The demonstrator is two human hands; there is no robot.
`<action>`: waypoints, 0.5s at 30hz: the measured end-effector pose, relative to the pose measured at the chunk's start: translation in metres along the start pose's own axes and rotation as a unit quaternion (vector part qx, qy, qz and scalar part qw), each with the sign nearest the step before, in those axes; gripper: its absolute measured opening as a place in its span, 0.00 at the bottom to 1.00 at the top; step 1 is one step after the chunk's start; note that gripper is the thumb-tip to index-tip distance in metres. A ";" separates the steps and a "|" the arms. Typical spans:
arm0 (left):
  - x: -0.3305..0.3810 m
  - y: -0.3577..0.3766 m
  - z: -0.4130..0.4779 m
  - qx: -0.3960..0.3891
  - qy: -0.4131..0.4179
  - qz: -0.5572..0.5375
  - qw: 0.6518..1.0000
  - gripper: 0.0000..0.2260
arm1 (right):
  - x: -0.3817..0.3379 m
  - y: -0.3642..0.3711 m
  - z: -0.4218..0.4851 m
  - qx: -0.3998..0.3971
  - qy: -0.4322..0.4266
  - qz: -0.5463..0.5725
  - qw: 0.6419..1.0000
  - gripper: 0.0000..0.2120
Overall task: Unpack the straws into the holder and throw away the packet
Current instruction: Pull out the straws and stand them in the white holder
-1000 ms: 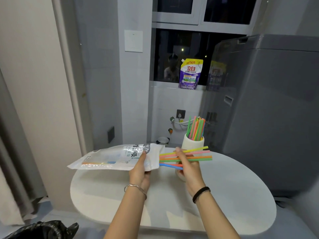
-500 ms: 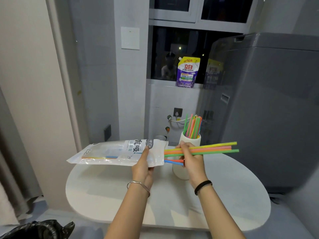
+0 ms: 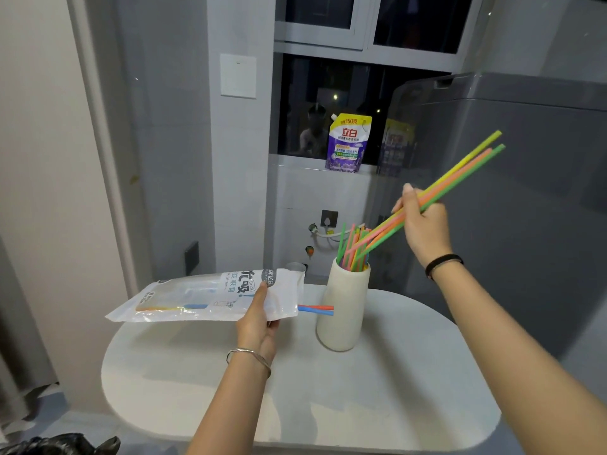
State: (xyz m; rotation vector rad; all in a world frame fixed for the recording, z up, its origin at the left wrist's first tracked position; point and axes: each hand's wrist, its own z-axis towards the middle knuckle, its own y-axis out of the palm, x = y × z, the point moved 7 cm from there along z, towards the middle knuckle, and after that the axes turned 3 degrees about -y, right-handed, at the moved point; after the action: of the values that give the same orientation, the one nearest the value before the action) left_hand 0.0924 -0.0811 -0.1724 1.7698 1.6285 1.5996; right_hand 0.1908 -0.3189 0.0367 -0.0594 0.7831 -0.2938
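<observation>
straws (image 3: 352, 254) standing in holder (image 3: 341, 313), two straw ends (image 3: 316, 309) poking from packet (image 3: 203, 297)

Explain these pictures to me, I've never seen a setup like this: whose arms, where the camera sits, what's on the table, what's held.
No machine: a person's bare hands, filmed by one head-worn camera looking down. The left hand grips a clear straw packet, flat above the white table; two straws, red and blue, poke from its end. The right hand grips a tilted bundle of coloured straws, lower ends at the mouth of the white holder, which stands on the table with straws already inside.
</observation>
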 end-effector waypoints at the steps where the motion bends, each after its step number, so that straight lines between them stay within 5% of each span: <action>1: -0.001 0.000 0.001 0.000 0.000 0.002 1.000 0.18 | 0.000 0.005 0.002 -0.018 -0.008 -0.017 1.000 0.22; 9: -0.001 0.001 0.003 -0.011 -0.003 0.018 1.000 0.20 | 0.015 0.048 -0.003 -0.167 -0.060 -0.186 0.966 0.21; 15: 0.001 0.002 0.004 -0.009 0.003 0.023 1.000 0.21 | 0.035 0.070 -0.016 -0.248 -0.023 -0.283 0.926 0.19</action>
State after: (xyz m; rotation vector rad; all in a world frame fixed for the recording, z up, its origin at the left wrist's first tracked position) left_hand 0.0963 -0.0788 -0.1722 1.8091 1.5819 1.6354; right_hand 0.2201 -0.2609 -0.0103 -0.7789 0.7655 -0.6327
